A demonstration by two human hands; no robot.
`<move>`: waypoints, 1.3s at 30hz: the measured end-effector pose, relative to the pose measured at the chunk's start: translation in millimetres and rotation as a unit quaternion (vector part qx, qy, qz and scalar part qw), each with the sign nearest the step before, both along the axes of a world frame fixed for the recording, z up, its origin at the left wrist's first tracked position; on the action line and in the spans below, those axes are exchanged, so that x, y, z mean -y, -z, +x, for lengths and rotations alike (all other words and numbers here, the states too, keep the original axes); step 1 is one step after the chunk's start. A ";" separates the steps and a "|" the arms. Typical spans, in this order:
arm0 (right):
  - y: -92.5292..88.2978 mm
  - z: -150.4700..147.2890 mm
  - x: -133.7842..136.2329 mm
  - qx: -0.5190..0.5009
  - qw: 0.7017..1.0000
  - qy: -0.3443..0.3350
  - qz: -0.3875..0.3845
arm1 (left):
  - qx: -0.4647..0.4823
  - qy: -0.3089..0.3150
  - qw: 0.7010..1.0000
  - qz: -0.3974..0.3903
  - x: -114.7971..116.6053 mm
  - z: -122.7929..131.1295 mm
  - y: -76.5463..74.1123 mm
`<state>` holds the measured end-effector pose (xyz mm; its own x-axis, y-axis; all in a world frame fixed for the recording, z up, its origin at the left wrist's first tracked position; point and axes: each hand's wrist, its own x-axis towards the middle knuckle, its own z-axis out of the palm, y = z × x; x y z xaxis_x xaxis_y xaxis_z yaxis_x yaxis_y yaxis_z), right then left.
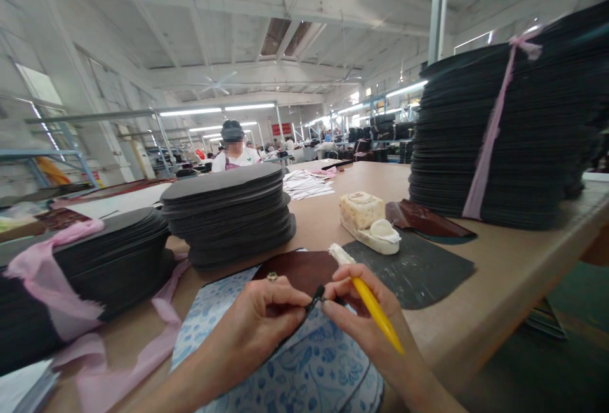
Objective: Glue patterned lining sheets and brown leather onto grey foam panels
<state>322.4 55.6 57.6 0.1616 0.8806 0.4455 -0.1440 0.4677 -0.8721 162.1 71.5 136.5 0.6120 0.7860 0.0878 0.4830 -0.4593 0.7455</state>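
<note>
My left hand point(261, 318) pinches a thin black strip point(314, 302) between thumb and fingers, and wears a ring. Facing it, my right hand point(364, 311) pinches the strip's other side and also holds a yellow-handled brush point(378, 314), its whitish bristles pointing up and away. Below both hands lie blue-patterned sheets point(314, 368) with dark edges. A dark brown piece point(295, 270) lies just beyond the fingers. Past my right hand, a whitish block-like container point(362, 210) and a small white cup point(384, 231) stand on a dark sheet point(419, 270).
Stacks of black oval sheets stand at the left point(114, 261), centre left point(228, 210) and right point(495, 127), the right one tall and tied with pink cloth. Pink cloth point(128, 362) trails over the brown table point(457, 330). White pieces point(309, 184) lie farther back. A person point(235, 150) is beyond.
</note>
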 end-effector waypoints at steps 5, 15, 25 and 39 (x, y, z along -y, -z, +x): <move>-1.8 -0.5 1.0 -0.006 1.000 -0.009 -0.001 | -0.023 0.002 0.999 0.042 1.9 0.8 0.4; -3.2 1.4 1.0 0.018 1.000 0.006 0.004 | -0.072 -0.034 0.989 0.127 9.4 7.5 -0.8; 2.2 4.9 -6.6 -0.019 0.999 -0.042 0.027 | -0.077 -0.064 0.964 0.246 4.0 4.1 6.2; -36.3 -4.2 -29.4 0.153 0.977 0.079 0.123 | -0.026 -0.078 0.992 0.095 -5.8 -41.6 -13.0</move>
<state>318.3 84.9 94.0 0.1127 0.7156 0.6893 0.1956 0.6642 -0.7215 120.4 77.3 149.4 0.4927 0.8432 0.2150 0.5950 -0.5067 0.6238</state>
